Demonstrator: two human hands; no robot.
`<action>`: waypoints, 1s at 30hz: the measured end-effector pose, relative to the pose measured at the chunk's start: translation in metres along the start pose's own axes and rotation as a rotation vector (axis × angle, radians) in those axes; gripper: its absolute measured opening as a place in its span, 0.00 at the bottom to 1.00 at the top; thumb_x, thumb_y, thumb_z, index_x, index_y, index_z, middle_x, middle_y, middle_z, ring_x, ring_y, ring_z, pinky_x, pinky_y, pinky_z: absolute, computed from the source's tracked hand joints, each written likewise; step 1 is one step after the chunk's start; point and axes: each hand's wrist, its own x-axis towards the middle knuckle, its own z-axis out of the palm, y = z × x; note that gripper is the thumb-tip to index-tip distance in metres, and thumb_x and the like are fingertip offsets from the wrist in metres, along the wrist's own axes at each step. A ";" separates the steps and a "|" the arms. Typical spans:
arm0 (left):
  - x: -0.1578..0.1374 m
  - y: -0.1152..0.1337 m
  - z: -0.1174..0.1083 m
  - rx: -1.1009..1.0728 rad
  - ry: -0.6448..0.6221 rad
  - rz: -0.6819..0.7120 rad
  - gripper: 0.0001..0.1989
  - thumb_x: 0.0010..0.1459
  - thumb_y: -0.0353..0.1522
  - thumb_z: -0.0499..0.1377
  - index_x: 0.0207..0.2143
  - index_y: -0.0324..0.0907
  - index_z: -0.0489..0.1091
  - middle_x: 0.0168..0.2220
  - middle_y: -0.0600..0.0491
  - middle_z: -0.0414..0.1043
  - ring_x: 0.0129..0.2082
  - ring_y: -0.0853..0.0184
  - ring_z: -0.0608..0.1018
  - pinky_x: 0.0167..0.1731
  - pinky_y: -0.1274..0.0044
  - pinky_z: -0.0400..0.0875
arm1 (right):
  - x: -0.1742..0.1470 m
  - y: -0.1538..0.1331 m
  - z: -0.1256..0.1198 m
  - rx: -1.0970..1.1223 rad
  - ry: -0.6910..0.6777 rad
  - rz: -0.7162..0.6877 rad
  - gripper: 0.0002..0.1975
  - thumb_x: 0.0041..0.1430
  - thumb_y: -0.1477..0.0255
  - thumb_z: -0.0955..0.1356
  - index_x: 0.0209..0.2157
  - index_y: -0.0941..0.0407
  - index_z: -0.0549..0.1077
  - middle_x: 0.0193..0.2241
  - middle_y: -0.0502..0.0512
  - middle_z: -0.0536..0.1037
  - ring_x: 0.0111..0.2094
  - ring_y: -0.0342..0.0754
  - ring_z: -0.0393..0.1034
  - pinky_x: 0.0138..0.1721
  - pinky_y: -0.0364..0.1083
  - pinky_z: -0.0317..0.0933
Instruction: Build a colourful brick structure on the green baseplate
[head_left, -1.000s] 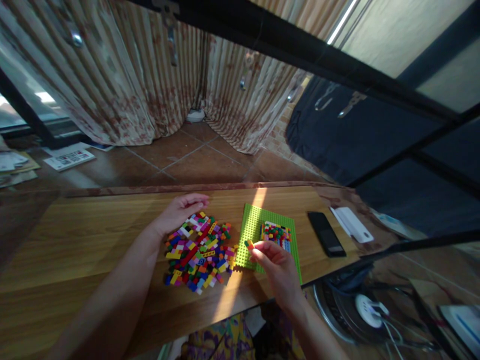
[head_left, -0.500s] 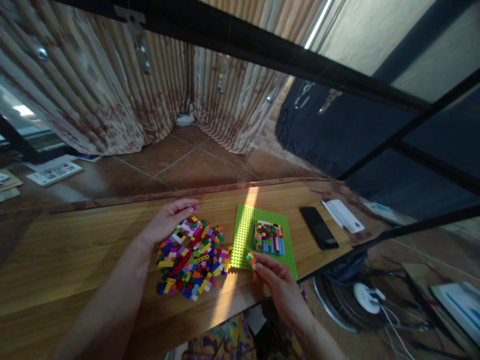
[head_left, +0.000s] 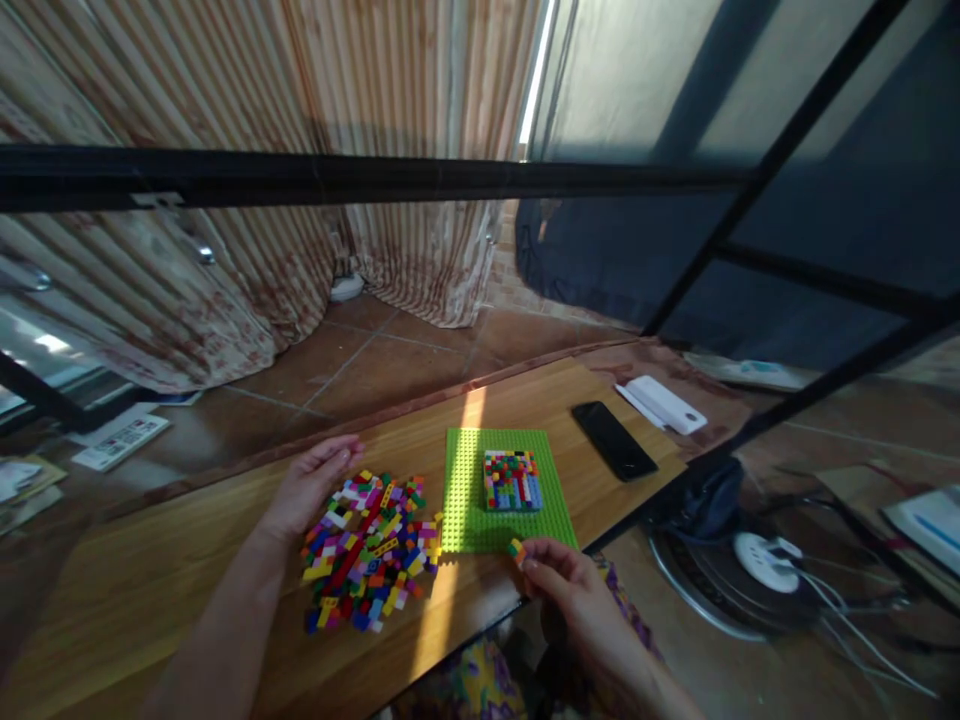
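My right hand [head_left: 566, 580] pinches a few small toy bricks [head_left: 517, 549], green, yellow and orange, just off the near edge of a green studded baseplate [head_left: 463, 500]. On that plate stands a low block of multicoloured bricks [head_left: 513, 482], with light blue studs towards its near side. My left hand [head_left: 319, 480] is at the far left edge of a pile of loose bricks [head_left: 375, 550], its fingers drawn together. Whatever those fingers hold, if anything, is too small to make out.
A black smartphone [head_left: 613, 440] lies on the wooden table [head_left: 172, 580], right of the baseplate. Beyond it is a white object [head_left: 664, 404]. A dark metal bar [head_left: 375, 180] crosses the view above the table. White cables and a round white power strip [head_left: 766, 562] sit lower right.
The head view has tilted, shifting the whole scene. My right hand, with the bricks still pinched, has drawn slightly back from the baseplate towards me. My left hand stays beside the pile.
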 end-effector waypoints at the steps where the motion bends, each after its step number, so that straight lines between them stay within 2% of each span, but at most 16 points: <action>1: -0.003 0.006 -0.001 0.014 0.030 0.006 0.28 0.43 0.48 0.68 0.44 0.40 0.73 0.45 0.45 0.78 0.48 0.58 0.78 0.53 0.66 0.70 | -0.002 -0.001 -0.001 0.001 0.002 -0.005 0.17 0.43 0.60 0.75 0.29 0.59 0.76 0.20 0.48 0.70 0.23 0.40 0.59 0.26 0.41 0.53; 5: -0.032 0.042 0.002 0.116 0.093 0.090 0.26 0.47 0.47 0.66 0.45 0.42 0.73 0.45 0.48 0.78 0.47 0.58 0.78 0.55 0.64 0.67 | -0.007 -0.001 -0.003 0.019 -0.016 -0.016 0.18 0.42 0.60 0.76 0.28 0.59 0.75 0.21 0.49 0.70 0.22 0.39 0.59 0.25 0.40 0.54; 7: -0.058 0.056 0.016 0.181 0.091 0.123 0.25 0.49 0.47 0.65 0.45 0.44 0.73 0.45 0.48 0.78 0.47 0.57 0.77 0.55 0.63 0.66 | -0.008 0.002 -0.002 0.049 -0.017 -0.022 0.18 0.40 0.59 0.76 0.28 0.58 0.75 0.21 0.49 0.71 0.22 0.39 0.60 0.24 0.40 0.54; 8: -0.073 0.058 0.027 0.211 0.049 0.100 0.24 0.49 0.47 0.64 0.45 0.45 0.73 0.45 0.48 0.78 0.47 0.56 0.77 0.54 0.62 0.67 | -0.009 0.003 -0.001 0.066 -0.015 -0.023 0.19 0.39 0.59 0.77 0.27 0.58 0.75 0.21 0.49 0.72 0.21 0.39 0.60 0.24 0.40 0.55; 10: -0.105 0.052 0.059 0.239 -0.056 0.024 0.21 0.50 0.47 0.63 0.43 0.48 0.74 0.46 0.48 0.77 0.48 0.55 0.77 0.52 0.62 0.68 | -0.012 0.006 0.002 0.104 -0.011 -0.018 0.20 0.38 0.58 0.77 0.27 0.58 0.75 0.22 0.50 0.74 0.21 0.39 0.61 0.23 0.40 0.55; 13: -0.150 0.024 0.116 0.170 -0.189 -0.058 0.18 0.50 0.46 0.63 0.42 0.50 0.75 0.45 0.48 0.77 0.46 0.56 0.77 0.50 0.64 0.70 | -0.018 0.009 0.007 0.152 -0.025 -0.017 0.20 0.37 0.58 0.77 0.27 0.58 0.75 0.21 0.51 0.75 0.20 0.40 0.62 0.23 0.40 0.57; 16: -0.183 0.000 0.163 0.032 -0.249 -0.120 0.17 0.49 0.46 0.64 0.40 0.49 0.76 0.41 0.47 0.78 0.43 0.56 0.78 0.47 0.65 0.71 | -0.027 0.012 0.007 0.173 -0.047 -0.052 0.19 0.37 0.59 0.78 0.26 0.58 0.75 0.19 0.50 0.75 0.20 0.40 0.64 0.24 0.40 0.59; 18: -0.195 -0.004 0.181 -0.026 -0.237 -0.133 0.16 0.50 0.45 0.63 0.39 0.48 0.76 0.40 0.47 0.78 0.41 0.57 0.78 0.47 0.66 0.70 | -0.033 0.015 0.003 0.155 -0.053 -0.087 0.18 0.38 0.59 0.78 0.26 0.57 0.75 0.20 0.51 0.76 0.22 0.42 0.67 0.26 0.41 0.61; 21: -0.203 0.002 0.191 -0.019 -0.215 -0.124 0.15 0.50 0.45 0.63 0.36 0.47 0.77 0.37 0.47 0.78 0.39 0.57 0.78 0.46 0.67 0.69 | -0.041 0.018 -0.006 0.066 -0.059 -0.167 0.16 0.42 0.59 0.76 0.27 0.57 0.77 0.23 0.53 0.77 0.25 0.45 0.70 0.29 0.43 0.63; 24: -0.208 0.012 0.193 0.080 -0.195 -0.066 0.14 0.52 0.46 0.62 0.35 0.47 0.77 0.34 0.48 0.77 0.37 0.59 0.77 0.42 0.69 0.70 | -0.049 0.016 -0.016 -0.039 -0.067 -0.267 0.17 0.46 0.57 0.74 0.32 0.56 0.78 0.25 0.53 0.77 0.28 0.47 0.71 0.30 0.44 0.64; 27: -0.216 0.021 0.197 0.214 -0.250 0.017 0.14 0.55 0.45 0.59 0.36 0.47 0.77 0.33 0.49 0.76 0.36 0.60 0.76 0.38 0.72 0.69 | -0.058 0.008 -0.026 -0.130 -0.038 -0.372 0.18 0.51 0.58 0.72 0.39 0.55 0.78 0.28 0.54 0.76 0.30 0.47 0.70 0.31 0.43 0.64; 30: -0.225 0.025 0.203 0.313 -0.300 0.089 0.14 0.60 0.43 0.55 0.38 0.47 0.77 0.35 0.49 0.76 0.37 0.61 0.75 0.39 0.73 0.68 | -0.064 -0.002 -0.034 -0.214 -0.069 -0.471 0.14 0.56 0.59 0.69 0.38 0.54 0.79 0.31 0.55 0.76 0.33 0.48 0.70 0.32 0.43 0.64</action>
